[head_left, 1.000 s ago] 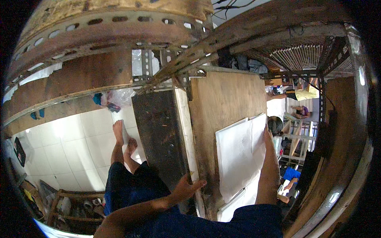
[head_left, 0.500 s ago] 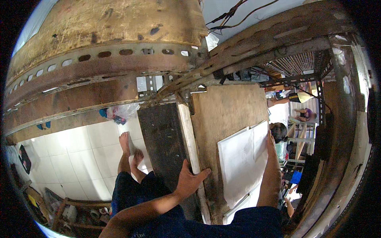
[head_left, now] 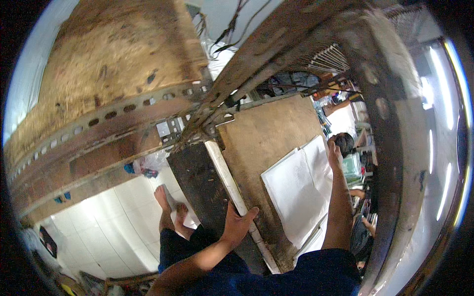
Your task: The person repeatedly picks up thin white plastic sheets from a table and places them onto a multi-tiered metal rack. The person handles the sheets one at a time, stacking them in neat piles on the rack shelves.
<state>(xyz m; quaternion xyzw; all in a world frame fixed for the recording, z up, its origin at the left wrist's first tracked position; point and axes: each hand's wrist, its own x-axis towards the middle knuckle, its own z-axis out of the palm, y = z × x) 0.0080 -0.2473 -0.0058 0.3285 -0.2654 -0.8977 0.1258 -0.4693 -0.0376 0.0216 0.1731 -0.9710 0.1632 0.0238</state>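
Paper [head_left: 298,185] apparently being steadied
Left of it, left hand [head_left: 237,222], fingers wide; right of it, right hand [head_left: 335,150], grip unclear; lifting would need pinching.

Head-worn fisheye view, facing down, close

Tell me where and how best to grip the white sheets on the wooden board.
Probably by the right edge of the white sheets, coming from the right and pinching top and underside. They lie flat on the wooden board, and that edge runs close to the board's right side, near the right hand. Their left edge lies well inside the board, likely harder to get under.
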